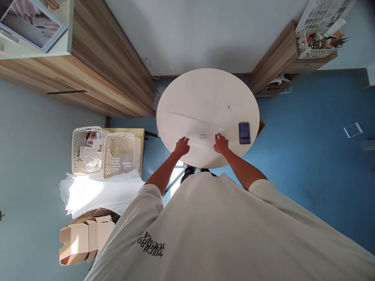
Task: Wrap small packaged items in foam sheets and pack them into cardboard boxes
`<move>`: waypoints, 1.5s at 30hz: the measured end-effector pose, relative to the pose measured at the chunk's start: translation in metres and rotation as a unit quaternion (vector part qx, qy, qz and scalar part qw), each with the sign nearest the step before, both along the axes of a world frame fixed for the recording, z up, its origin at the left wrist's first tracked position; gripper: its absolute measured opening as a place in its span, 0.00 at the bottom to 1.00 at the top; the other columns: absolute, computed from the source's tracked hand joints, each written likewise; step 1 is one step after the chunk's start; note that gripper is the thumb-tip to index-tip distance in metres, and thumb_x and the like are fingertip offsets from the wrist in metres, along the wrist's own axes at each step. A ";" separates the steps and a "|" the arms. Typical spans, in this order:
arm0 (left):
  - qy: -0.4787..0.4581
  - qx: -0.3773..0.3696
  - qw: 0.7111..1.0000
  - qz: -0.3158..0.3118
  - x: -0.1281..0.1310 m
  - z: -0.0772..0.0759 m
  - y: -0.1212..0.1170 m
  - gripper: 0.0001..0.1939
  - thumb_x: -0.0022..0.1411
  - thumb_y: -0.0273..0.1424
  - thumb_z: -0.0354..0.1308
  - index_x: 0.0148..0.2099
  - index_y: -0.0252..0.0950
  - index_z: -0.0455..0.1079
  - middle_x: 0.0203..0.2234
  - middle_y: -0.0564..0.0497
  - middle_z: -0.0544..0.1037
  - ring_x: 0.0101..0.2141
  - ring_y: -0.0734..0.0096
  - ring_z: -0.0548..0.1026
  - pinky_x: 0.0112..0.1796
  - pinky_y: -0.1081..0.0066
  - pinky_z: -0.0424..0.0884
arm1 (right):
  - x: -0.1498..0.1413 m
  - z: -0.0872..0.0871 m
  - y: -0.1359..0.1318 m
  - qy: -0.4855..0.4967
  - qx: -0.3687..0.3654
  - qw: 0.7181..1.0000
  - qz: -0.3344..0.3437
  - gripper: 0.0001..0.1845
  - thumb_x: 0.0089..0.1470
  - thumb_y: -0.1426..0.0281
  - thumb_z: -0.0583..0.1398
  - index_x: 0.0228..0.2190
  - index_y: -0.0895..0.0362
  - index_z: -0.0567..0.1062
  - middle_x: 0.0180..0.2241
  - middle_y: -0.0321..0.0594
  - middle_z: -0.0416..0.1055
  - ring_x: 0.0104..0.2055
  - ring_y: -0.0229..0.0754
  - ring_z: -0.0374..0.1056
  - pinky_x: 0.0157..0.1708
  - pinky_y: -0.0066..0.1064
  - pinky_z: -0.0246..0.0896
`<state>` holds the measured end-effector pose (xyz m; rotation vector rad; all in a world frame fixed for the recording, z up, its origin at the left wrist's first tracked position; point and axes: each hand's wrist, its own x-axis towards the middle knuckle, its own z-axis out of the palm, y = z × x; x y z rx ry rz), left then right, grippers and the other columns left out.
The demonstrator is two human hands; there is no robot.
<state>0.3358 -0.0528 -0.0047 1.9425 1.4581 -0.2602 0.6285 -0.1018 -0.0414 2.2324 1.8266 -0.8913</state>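
Note:
On the round white table (205, 89), something thin and see-through, like a clear plastic film (195, 118), shows as a faint pale line and a hazy patch. Its full outline cannot be made out. My left hand (182, 145) rests at the near left part of the table, fingers apart and bent downward. Opposite it, my right hand (220, 143) touches the surface with spread fingers, close to the line's right end. A small faint mark lies between the hands. To the right of my right hand is a dark phone (244, 132), its screen blurred.
Left of the table, two white plastic baskets (88, 168) hold clear packaging. White sheets (117, 195) and a folded cardboard box (88, 240) lie nearer me. A wooden cabinet (117, 58) stands back left, a smaller wooden unit (275, 58) with a flower basket (319, 45) back right.

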 end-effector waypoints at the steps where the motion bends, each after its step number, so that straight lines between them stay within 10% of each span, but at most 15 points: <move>1: 0.001 -0.001 1.000 -0.002 0.000 0.000 0.002 0.30 0.71 0.30 0.50 0.73 0.39 0.61 0.74 0.38 0.59 0.73 0.44 0.58 0.68 0.46 0.61 | -0.001 0.001 0.002 -0.013 -0.012 1.000 -0.017 0.40 0.63 0.61 0.59 0.72 0.57 0.57 0.75 0.60 0.49 0.72 0.68 0.51 0.65 0.61 0.56; 13: 0.006 -0.018 0.999 -0.027 0.011 -0.002 0.014 0.29 0.71 0.29 0.50 0.73 0.40 0.60 0.74 0.39 0.59 0.73 0.45 0.57 0.68 0.47 0.59 | -0.002 0.026 0.010 -0.112 -0.059 0.992 -0.029 0.24 0.69 0.66 0.51 0.60 0.61 0.72 0.60 0.64 0.67 0.59 0.63 0.66 0.58 0.52 0.58; 19: 0.000 -0.023 0.999 -0.044 0.036 -0.008 0.019 0.29 0.71 0.28 0.51 0.72 0.36 0.61 0.74 0.37 0.59 0.73 0.44 0.57 0.68 0.49 0.59 | 0.005 0.021 -0.003 -0.047 -0.020 0.992 0.117 0.31 0.67 0.68 0.52 0.70 0.55 0.64 0.74 0.54 0.52 0.70 0.61 0.55 0.64 0.49 0.56; 33: -0.028 0.055 0.996 -0.071 0.091 -0.039 0.032 0.43 0.60 0.30 0.67 0.74 0.41 0.56 0.71 0.35 0.59 0.70 0.37 0.58 0.65 0.46 0.58 | 0.020 0.020 -0.023 -0.074 -0.071 0.993 0.054 0.36 0.68 0.65 0.51 0.74 0.57 0.56 0.75 0.56 0.51 0.69 0.60 0.56 0.63 0.47 0.57; 45: -0.010 0.068 0.989 0.133 0.050 -0.022 0.025 0.36 0.58 0.35 0.67 0.65 0.44 0.59 0.62 0.39 0.66 0.64 0.45 0.64 0.63 0.46 0.60 | 0.018 0.011 -0.038 -0.073 -0.067 0.993 0.069 0.40 0.66 0.64 0.52 0.75 0.56 0.54 0.77 0.53 0.44 0.75 0.62 0.45 0.68 0.52 0.49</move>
